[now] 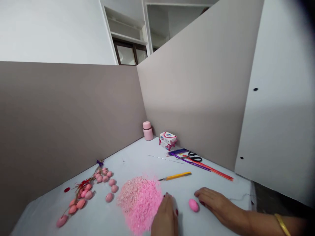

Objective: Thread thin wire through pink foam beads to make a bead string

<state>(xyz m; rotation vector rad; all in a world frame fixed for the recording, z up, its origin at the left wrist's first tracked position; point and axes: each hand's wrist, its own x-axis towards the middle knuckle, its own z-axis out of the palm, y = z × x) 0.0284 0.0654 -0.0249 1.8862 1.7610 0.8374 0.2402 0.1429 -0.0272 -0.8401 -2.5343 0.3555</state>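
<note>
Grey partition panels are seen closing off the far and right sides of a white tabletop, with a white wall and a dark-framed window visible beyond them. Near the front edge, the left hand is laid flat, fingers extended and loose, grasping nothing, its fingertips touching the right margin of a heap of pink granules. The right hand is rested palm down just to the right, likewise relaxed and empty; a gold bangle is worn on its wrist. Between the two hands a small pink egg-shaped bead is lying on the tabletop, its long axis running roughly from far-left to near-right. It lies just left of the right fingertips and just right of the left hand, apart from both, though the right hand appears slightly the nearer. To the left, a spray of similar pink beads on stems is spread out, with a few loose ones beside it. Farther back, a yellow-handled craft knife is placed pointing left, and beyond it black-handled scissors, a bundle of coloured sticks, a small printed box and a pink bottle are ranged along the partition.
</note>
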